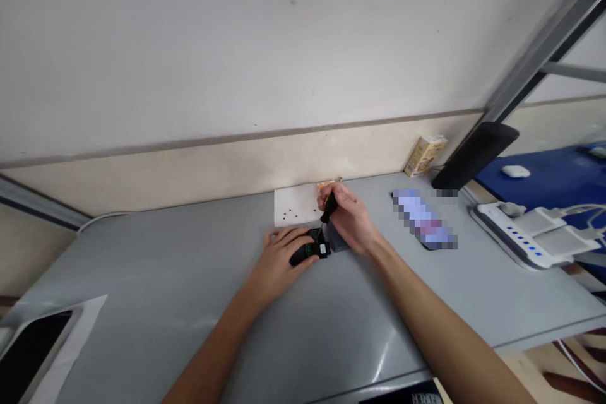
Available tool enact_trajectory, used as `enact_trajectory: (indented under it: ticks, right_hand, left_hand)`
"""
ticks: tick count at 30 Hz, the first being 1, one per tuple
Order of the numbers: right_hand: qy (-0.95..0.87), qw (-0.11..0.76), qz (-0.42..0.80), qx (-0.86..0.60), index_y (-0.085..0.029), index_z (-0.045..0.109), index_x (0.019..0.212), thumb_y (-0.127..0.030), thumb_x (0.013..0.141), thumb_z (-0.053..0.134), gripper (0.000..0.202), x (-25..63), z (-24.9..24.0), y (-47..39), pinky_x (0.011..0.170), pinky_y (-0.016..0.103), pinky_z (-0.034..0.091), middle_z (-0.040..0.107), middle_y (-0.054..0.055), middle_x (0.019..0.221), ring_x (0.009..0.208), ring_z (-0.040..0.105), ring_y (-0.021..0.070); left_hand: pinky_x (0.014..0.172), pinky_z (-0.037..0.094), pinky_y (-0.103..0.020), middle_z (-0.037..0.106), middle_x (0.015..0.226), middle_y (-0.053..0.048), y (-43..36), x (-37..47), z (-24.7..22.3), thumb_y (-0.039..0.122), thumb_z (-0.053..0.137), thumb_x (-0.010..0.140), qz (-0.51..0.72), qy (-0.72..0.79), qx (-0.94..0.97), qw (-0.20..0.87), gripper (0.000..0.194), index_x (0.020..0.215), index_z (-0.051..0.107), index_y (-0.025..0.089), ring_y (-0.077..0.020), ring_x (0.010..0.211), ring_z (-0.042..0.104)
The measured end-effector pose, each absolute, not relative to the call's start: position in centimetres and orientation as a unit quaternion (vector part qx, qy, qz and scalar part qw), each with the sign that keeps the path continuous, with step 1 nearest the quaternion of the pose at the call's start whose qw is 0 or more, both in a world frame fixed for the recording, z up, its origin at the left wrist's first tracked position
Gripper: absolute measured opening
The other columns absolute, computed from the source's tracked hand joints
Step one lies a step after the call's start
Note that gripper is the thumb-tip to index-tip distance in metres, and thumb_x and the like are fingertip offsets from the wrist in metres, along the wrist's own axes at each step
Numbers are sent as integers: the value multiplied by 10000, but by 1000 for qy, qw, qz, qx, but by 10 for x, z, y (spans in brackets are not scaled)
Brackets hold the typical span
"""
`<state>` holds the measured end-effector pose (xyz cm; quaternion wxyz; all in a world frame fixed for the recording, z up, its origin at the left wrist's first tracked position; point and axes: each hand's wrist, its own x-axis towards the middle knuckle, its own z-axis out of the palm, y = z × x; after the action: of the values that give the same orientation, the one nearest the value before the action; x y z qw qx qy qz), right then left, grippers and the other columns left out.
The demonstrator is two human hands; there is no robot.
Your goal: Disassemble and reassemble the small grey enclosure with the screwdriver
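Near the back middle of the grey table, my left hand (284, 259) lies over a small black device (310, 252) with green parts, its fingers closed round it. My right hand (348, 214) grips the dark handle of a screwdriver (329, 205), whose tip points down at the device; the exact contact is too small to tell. A dark flat piece (337, 238) lies below my right hand, beside the device. Behind my hands is a white sheet of paper (284, 200) with several tiny dark pieces on it. An orange item (322, 187) is partly hidden by my right hand.
To the right lie a phone (423, 221) with a blurred screen and a white power strip (521, 240) with plugs. A small carton (425, 156) and a black cylinder (476, 154) stand at the back right. A dark-screened device (40, 347) lies at the lower left.
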<state>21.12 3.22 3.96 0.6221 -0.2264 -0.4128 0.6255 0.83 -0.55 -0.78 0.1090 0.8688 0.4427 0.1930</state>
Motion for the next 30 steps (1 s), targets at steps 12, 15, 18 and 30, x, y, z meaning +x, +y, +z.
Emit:
enact_trajectory:
  ticks: [12,15,18,30]
  right_hand:
    - [-442,608,603,-267,-243,621,901,-662,938,530,431,212,45,31,620,302,417,493,-9,733,633,483,139]
    - [-429,602,623,-255,-232,630,887,-566,879,681,337,212,49,27,731,304,472,573,18,912,782,574,144]
    - [-422,603,627,-255,-237,499,813,-494,816,788,386,212,48,25,683,290,472,592,-9,922,726,592,122]
    - [-403,588,660,-238,-228,643,875,-610,902,611,384,212,49,28,634,302,423,488,7,780,657,465,138]
  left_hand:
    - [1126,316,-495,628,1430,-33,-6,10,-7,455,614,989,201,436,870,113,245,1163,684,297,-273,1314,553]
    - [1127,316,-490,625,1434,-32,-6,11,-6,437,614,991,200,436,870,114,233,1163,685,297,-269,1319,548]
    - [1131,307,-485,629,1426,-22,-7,12,-4,432,621,989,200,436,870,115,224,1160,682,300,-260,1316,550]
    - [1144,305,-503,651,1393,-45,-6,12,-5,422,653,966,205,441,866,117,234,1148,687,279,-274,1310,562]
